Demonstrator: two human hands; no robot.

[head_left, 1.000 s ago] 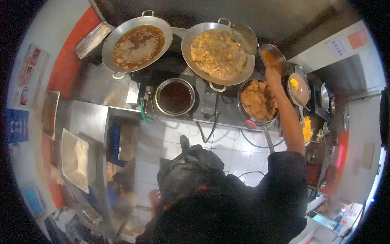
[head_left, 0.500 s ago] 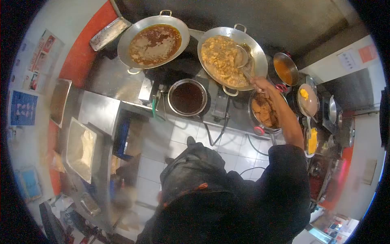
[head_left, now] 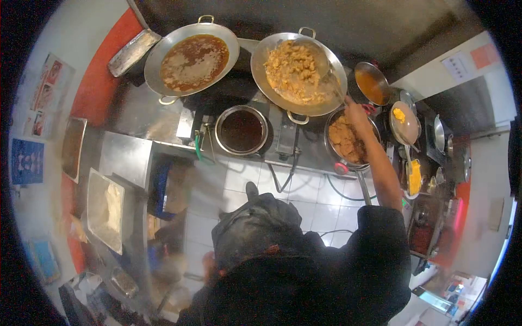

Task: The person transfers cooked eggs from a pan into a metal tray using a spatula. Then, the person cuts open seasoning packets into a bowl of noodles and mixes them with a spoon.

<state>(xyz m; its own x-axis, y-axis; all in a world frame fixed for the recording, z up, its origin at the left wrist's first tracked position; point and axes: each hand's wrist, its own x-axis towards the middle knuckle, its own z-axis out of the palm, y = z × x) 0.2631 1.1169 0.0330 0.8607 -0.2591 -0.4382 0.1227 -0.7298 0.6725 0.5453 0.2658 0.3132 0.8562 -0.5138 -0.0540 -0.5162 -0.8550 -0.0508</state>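
My right hand (head_left: 355, 115) grips the long handle of a metal ladle (head_left: 316, 60) whose bowl rests in the right wok (head_left: 261, 54), among yellow chunky food in sauce. Right of that wok stands a small pot of orange sauce (head_left: 371, 82). Below my hand sits a pan of fried golden pieces (head_left: 343, 140). My left hand (head_left: 208, 266) hangs low by my dark apron, blurred, and whether it holds anything cannot be told.
A left wok (head_left: 191, 57) holds brown liquid. A round pot of dark liquid (head_left: 241, 130) sits at the stove front. A tray of flour (head_left: 105, 209) lies on the left counter. Bowls, a yellow item and pans crowd the right shelf (head_left: 413, 163). White floor tiles lie below.
My right hand carried the ladle from the orange sauce pot over to the right wok and now moves it through the food there. The view shifted slightly.
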